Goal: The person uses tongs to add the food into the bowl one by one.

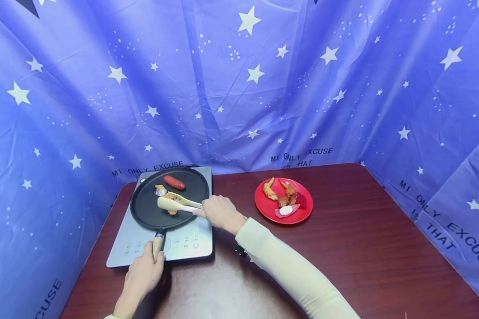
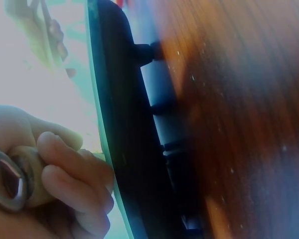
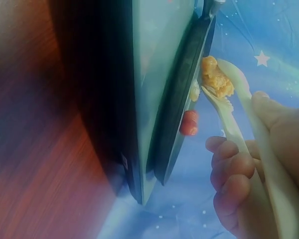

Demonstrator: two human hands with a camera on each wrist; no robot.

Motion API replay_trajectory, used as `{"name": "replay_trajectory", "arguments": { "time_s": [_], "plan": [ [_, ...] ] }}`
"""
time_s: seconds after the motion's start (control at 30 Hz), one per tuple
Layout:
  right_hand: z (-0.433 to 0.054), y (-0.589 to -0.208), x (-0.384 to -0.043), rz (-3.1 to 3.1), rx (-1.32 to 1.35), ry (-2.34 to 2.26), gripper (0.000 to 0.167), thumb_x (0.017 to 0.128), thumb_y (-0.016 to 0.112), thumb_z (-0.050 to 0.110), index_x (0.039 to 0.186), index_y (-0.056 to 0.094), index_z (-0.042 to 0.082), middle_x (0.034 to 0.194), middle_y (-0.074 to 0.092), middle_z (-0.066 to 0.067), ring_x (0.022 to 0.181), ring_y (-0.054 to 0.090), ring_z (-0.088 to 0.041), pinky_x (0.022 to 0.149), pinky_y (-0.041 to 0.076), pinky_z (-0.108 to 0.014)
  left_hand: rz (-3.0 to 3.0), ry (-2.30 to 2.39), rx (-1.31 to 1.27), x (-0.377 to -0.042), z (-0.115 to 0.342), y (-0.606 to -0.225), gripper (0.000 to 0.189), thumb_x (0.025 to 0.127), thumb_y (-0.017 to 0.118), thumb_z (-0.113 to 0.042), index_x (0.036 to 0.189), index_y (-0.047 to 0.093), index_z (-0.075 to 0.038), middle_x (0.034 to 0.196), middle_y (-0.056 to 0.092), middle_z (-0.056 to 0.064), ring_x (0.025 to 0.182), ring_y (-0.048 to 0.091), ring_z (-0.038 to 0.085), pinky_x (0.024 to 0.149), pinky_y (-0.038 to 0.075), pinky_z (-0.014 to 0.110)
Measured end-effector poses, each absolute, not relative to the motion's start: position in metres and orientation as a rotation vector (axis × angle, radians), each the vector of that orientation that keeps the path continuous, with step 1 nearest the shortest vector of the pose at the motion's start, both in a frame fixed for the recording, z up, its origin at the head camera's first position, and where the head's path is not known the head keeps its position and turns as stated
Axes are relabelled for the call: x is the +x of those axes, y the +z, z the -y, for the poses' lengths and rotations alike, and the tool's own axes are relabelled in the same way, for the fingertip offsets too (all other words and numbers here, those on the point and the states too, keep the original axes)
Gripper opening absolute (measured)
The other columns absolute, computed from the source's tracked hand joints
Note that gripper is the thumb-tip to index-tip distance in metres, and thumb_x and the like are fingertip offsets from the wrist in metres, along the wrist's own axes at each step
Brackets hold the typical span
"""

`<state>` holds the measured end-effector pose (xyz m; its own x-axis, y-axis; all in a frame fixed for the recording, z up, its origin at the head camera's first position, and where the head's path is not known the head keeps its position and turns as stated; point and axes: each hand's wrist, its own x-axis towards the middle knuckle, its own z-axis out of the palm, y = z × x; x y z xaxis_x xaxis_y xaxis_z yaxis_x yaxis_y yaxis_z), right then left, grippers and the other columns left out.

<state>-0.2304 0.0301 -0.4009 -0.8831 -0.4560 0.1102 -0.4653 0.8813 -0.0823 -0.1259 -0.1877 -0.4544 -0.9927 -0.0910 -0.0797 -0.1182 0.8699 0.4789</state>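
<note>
My left hand grips the wooden handle of a round black frying pan on an induction cooktop. In the left wrist view, the fingers curl round the handle near its metal end ring. My right hand holds cream-coloured tongs over the pan. In the right wrist view the tong tips pinch a golden fried piece, like fried chicken. A red sausage lies near the pan's far side. A silvery, foil-like bit shows beside the tong tips.
Right of the cooktop, a red plate bears a golden wing-like piece, browned pieces and a pink-and-white piece. Both stand on a dark red wooden table. A blue star-patterned curtain encloses the table's back and sides.
</note>
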Motion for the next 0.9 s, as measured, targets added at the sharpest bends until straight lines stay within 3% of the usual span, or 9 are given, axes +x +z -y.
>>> {"name": "replay_trajectory", "arguments": {
  "time_s": [0.23,0.9],
  "plan": [
    [-0.025,-0.404,-0.232,2.966,0.737,0.158,0.047,0.094,0.045,0.053,0.068,0.059,0.018,0.059,0.051,0.001,0.052,0.051,-0.017,0.048,0.044,-0.035,-2.992,0.785,-0.171,-0.125,0.186,-0.457,0.048,0.093,0.046,-0.025,0.132,0.035,0.002,0.082,0.060,0.023,0.071,0.059,0.036,0.060,0.043,0.051],
    [-0.012,-0.405,-0.241,2.983,0.743,0.106,0.048,0.095,0.044,0.053,0.065,0.057,0.018,0.060,0.052,0.001,0.054,0.053,-0.017,0.050,0.045,-0.035,-3.007,0.799,-0.151,-0.126,0.190,-0.457,0.049,0.094,0.047,-0.025,0.132,0.035,0.003,0.076,0.058,0.018,0.067,0.057,0.032,0.058,0.042,0.049]
  ]
}}
